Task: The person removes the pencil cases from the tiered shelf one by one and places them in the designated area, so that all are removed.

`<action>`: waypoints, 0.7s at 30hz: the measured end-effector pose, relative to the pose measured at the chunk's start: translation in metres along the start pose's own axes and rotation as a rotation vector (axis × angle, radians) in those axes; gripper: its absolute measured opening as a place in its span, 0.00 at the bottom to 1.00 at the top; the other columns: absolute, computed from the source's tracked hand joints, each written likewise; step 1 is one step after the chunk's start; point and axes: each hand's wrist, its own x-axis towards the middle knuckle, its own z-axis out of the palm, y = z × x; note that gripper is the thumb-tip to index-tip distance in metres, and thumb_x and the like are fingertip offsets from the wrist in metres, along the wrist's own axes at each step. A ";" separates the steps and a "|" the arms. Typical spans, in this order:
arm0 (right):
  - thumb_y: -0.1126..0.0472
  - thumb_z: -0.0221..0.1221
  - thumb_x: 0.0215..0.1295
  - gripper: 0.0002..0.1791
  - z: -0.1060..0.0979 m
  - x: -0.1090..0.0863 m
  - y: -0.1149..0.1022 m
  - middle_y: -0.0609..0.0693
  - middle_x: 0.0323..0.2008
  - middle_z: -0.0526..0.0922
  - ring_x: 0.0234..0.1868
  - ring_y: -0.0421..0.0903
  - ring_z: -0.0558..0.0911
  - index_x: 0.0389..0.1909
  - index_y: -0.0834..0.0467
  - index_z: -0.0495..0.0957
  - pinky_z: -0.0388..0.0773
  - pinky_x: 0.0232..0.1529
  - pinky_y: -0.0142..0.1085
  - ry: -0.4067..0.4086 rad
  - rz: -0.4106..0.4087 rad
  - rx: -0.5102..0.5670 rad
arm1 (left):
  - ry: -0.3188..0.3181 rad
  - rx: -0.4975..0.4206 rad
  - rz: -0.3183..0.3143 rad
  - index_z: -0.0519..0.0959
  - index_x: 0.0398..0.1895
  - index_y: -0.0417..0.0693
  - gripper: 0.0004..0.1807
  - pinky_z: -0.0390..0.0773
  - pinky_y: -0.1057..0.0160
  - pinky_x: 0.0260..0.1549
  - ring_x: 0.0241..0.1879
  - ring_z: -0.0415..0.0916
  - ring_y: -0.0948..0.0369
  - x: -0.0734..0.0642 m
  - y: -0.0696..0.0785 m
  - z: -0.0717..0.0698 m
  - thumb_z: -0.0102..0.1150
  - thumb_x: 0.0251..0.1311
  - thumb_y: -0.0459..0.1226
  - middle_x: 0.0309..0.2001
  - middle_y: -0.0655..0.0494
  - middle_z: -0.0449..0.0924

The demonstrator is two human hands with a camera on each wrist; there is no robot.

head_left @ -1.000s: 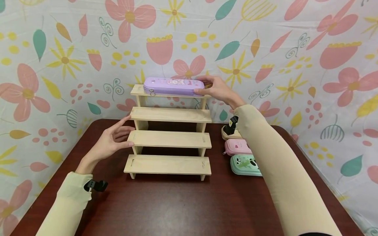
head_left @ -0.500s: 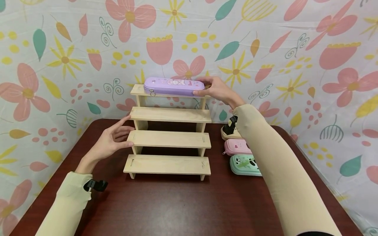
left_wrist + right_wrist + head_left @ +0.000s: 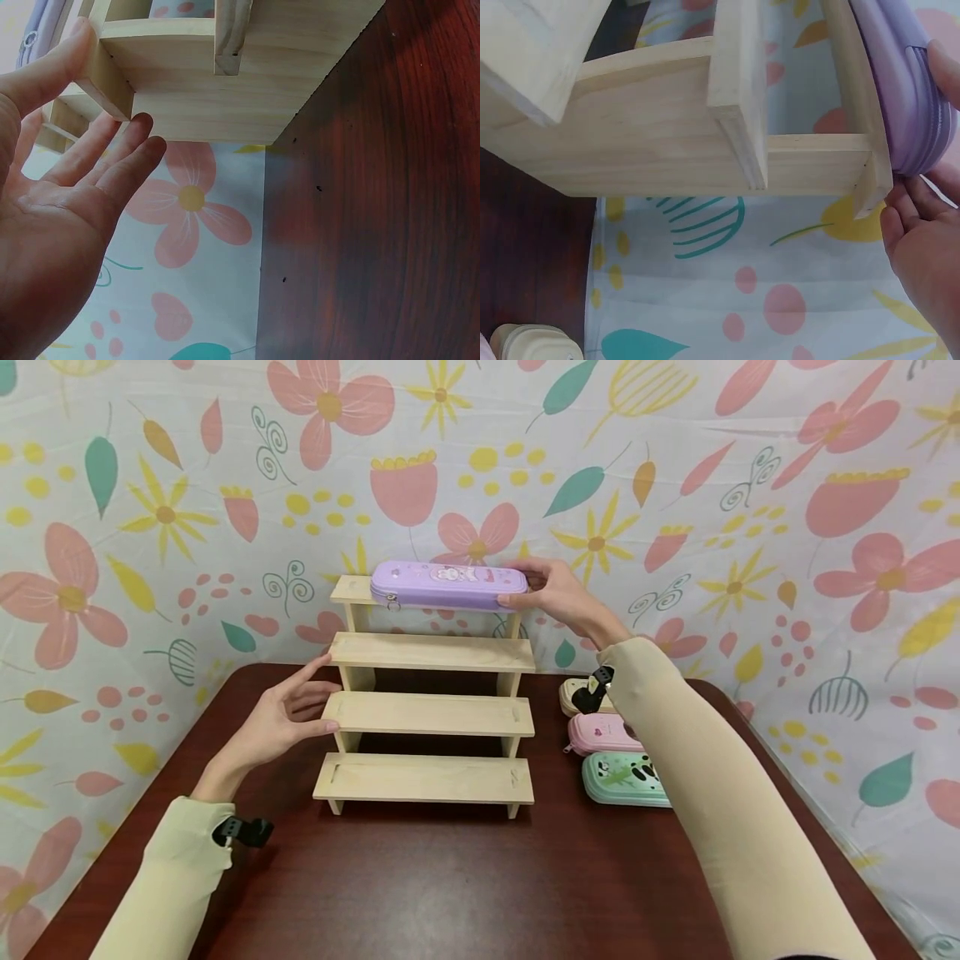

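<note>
A lilac pencil case (image 3: 450,583) with a rabbit print and a zip lies along the top tier of a four-step wooden shelf (image 3: 431,712). My right hand (image 3: 558,597) holds its right end, thumb in front and fingers behind. In the right wrist view, the case (image 3: 911,82) overhangs the edge of the top board, and the right hand (image 3: 937,255) comes round its end. My left hand (image 3: 277,718) rests against the shelf's left side, index fingertip at the second board from the top and thumb at the third. Its fingers (image 3: 124,161) are extended in the left wrist view.
To the right of the shelf, a cream pencil case (image 3: 572,695), a pink one (image 3: 600,733) and a mint panda one (image 3: 622,778) lie in a row, partly covered by the right sleeve. A flower-print cloth (image 3: 480,460) hangs behind the dark table (image 3: 420,885).
My right hand and the lilac pencil case have shifted slightly to the right and a little nearer, exposing more of the top board's left end. The left hand has stayed put.
</note>
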 end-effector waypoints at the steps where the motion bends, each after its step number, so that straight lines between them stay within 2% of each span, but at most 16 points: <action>1: 0.61 0.72 0.66 0.35 -0.001 -0.002 0.000 0.60 0.60 0.82 0.58 0.49 0.81 0.73 0.61 0.74 0.78 0.53 0.35 0.002 0.001 0.008 | 0.001 -0.002 -0.003 0.55 0.86 0.58 0.53 0.75 0.67 0.62 0.67 0.75 0.52 0.000 0.000 0.000 0.73 0.63 0.26 0.66 0.34 0.76; 4: 0.61 0.72 0.66 0.33 -0.002 -0.009 0.003 0.59 0.59 0.84 0.55 0.48 0.82 0.71 0.60 0.75 0.80 0.47 0.35 0.007 0.000 0.021 | 0.002 -0.002 0.000 0.55 0.86 0.57 0.53 0.76 0.68 0.61 0.66 0.75 0.53 0.001 0.000 0.001 0.73 0.63 0.26 0.66 0.32 0.75; 8: 0.60 0.72 0.65 0.32 -0.004 -0.017 0.005 0.58 0.56 0.85 0.48 0.46 0.83 0.70 0.59 0.76 0.79 0.35 0.33 0.028 -0.017 -0.013 | 0.001 -0.010 0.007 0.55 0.86 0.57 0.53 0.76 0.68 0.60 0.66 0.76 0.56 0.000 0.000 0.000 0.73 0.62 0.25 0.66 0.31 0.75; 10: 0.60 0.72 0.65 0.33 -0.006 -0.021 0.006 0.58 0.55 0.85 0.46 0.46 0.83 0.70 0.60 0.76 0.79 0.33 0.31 0.037 -0.032 -0.029 | 0.001 -0.016 0.008 0.56 0.86 0.57 0.53 0.76 0.67 0.61 0.65 0.76 0.58 0.000 -0.001 0.000 0.73 0.62 0.25 0.66 0.31 0.75; 16: 0.61 0.72 0.65 0.33 -0.012 -0.032 0.010 0.59 0.53 0.86 0.48 0.46 0.84 0.70 0.60 0.77 0.80 0.38 0.31 0.061 -0.088 -0.035 | -0.001 -0.015 0.018 0.55 0.86 0.57 0.53 0.76 0.68 0.61 0.65 0.76 0.61 -0.001 -0.002 -0.003 0.72 0.62 0.24 0.66 0.30 0.74; 21: 0.66 0.71 0.64 0.32 -0.016 -0.043 0.013 0.58 0.54 0.85 0.51 0.47 0.84 0.70 0.63 0.76 0.82 0.47 0.31 0.069 -0.114 0.033 | 0.000 -0.013 0.015 0.55 0.86 0.57 0.53 0.76 0.66 0.61 0.65 0.76 0.61 -0.002 -0.003 -0.005 0.72 0.63 0.24 0.66 0.32 0.74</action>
